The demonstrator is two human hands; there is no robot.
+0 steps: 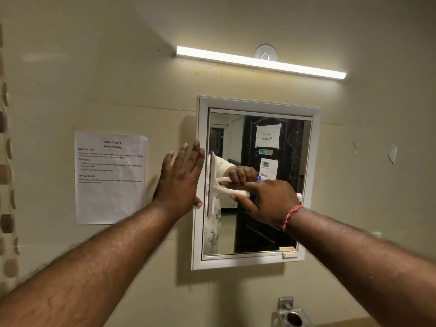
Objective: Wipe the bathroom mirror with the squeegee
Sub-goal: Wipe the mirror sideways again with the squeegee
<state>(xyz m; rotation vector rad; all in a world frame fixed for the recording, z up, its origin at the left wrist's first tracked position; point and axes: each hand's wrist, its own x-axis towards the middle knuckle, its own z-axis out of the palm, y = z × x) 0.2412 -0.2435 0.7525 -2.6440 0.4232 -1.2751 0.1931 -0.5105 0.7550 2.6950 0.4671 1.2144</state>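
A white-framed mirror (278, 257) hangs on the beige wall. My right hand (266, 200) grips the handle of a white squeegee (213, 185). Its blade stands vertical, pressed on the glass at the mirror's left edge, about mid-height. My left hand (180, 180) lies flat with fingers spread against the mirror's left frame and the wall beside it. The glass reflects my hand, the squeegee and a dark door with paper notices.
A lit tube light (259, 62) runs above the mirror. A printed task sheet (109, 178) is taped to the wall on the left. A metal holder (291, 315) sticks out from the wall below the mirror. A small latch (289, 252) sits at the mirror's lower right corner.
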